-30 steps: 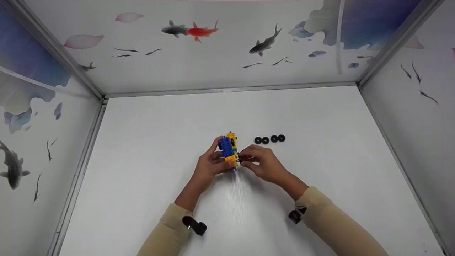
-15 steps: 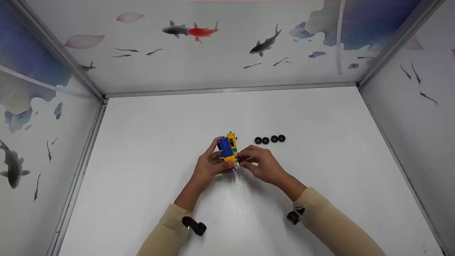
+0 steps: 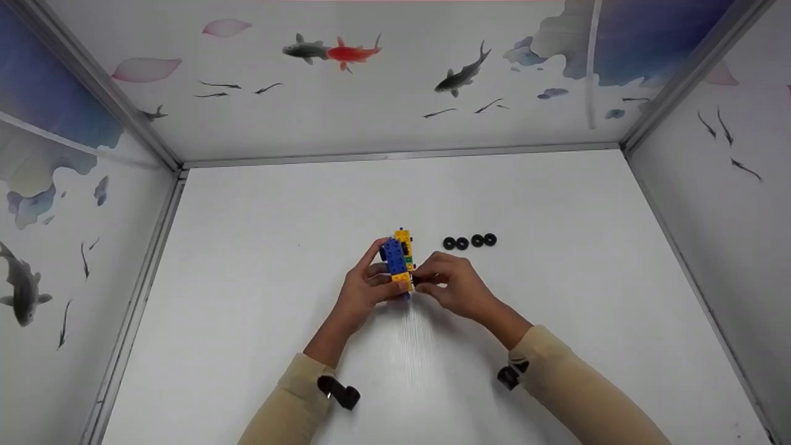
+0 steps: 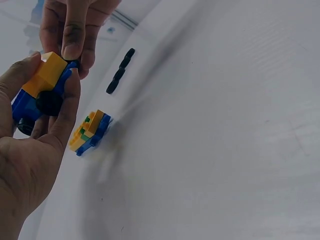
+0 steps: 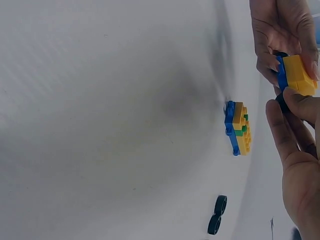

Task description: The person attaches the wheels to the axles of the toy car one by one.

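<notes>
Edging inward, the right hand [image 3: 450, 278] is pinching a wheel [image 5: 282, 103] against the vehicle [image 4: 47, 75] the left hand [image 3: 363, 288] is gripping, apparently seating it.

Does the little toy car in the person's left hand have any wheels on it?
Yes, the left wrist view shows two black wheels on the blue-and-yellow toy car.
</notes>
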Available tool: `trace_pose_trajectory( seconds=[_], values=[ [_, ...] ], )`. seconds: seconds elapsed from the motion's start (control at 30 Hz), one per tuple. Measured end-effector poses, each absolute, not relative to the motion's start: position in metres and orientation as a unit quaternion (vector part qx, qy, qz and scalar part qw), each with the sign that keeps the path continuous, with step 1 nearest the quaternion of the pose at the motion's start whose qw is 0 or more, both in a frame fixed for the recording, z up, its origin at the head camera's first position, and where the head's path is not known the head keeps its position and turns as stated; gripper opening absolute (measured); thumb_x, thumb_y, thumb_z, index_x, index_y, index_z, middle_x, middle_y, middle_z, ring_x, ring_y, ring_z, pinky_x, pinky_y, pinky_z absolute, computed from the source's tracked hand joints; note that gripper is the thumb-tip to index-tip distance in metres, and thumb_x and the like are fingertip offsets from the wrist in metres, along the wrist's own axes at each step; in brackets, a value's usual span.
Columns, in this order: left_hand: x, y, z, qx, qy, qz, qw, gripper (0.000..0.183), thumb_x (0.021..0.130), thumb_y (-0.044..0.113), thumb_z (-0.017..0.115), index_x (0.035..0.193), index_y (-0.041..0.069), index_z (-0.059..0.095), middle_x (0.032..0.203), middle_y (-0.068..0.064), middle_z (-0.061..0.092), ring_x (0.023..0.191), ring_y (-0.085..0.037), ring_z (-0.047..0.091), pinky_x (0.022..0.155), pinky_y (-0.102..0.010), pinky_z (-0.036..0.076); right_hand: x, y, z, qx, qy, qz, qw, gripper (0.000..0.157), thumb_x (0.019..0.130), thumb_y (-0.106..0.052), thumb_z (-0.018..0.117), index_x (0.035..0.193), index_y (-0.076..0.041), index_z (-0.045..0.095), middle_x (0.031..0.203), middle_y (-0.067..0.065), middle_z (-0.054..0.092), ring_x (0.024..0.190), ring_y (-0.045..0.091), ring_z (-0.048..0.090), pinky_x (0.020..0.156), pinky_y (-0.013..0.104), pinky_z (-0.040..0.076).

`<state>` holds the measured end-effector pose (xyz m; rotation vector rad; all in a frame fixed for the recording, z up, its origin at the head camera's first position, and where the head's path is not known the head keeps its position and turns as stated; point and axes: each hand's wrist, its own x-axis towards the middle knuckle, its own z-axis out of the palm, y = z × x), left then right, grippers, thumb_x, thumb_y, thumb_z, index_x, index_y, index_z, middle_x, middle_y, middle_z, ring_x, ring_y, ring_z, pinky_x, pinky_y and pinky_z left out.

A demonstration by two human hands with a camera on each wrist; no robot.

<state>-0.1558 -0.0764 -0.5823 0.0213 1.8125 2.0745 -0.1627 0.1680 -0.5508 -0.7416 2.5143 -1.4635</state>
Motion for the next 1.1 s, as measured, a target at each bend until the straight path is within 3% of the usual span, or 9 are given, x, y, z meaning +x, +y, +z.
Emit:
trace_pose_trajectory(
  seconds=[0.17,0.47,1.1],
  values=[
    [-0.1564,-0.0739,-0.5795,0.006,0.649,0.737,0.191,0.104,0.090,0.029,0.095,0.173,0.041,0.033,0.147,-0.017,0.065,0.129,-0.029,0.074,0.101,-0.041,0.067,-0.1632,0.1682,-0.5487,-0.246,0.839,-0.482,0.061,0.027,0.094,0.001,0.085,0.118,-0.013,0.085,0.108,0.005,0.075,0.103,0.019,0.077,0.092,0.029,0.068],
    [-0.1576,-0.0720,-0.5775,0.022,0.632,0.751,0.191,0.102,0.092,0.014,0.092,0.173,0.038,0.034,0.144,-0.019,0.064,0.125,-0.029,0.074,0.100,-0.040,0.067,-0.1633,0.1683,-0.5470,-0.247,0.844,-0.473,0.061,0.027,0.094,0.001,0.085,0.118,-0.011,0.086,0.108,0.004,0.075,0.104,0.019,0.076,0.093,0.030,0.068],
    [-0.1564,-0.0725,-0.5763,0.023,0.630,0.753,0.191,0.102,0.091,0.014,0.092,0.172,0.041,0.036,0.143,-0.020,0.063,0.126,-0.029,0.073,0.099,-0.040,0.068,-0.1635,0.1674,-0.5485,-0.238,0.832,-0.496,0.070,0.028,0.093,0.003,0.085,0.117,-0.011,0.086,0.107,0.005,0.076,0.105,0.020,0.076,0.094,0.029,0.067]
  ],
)
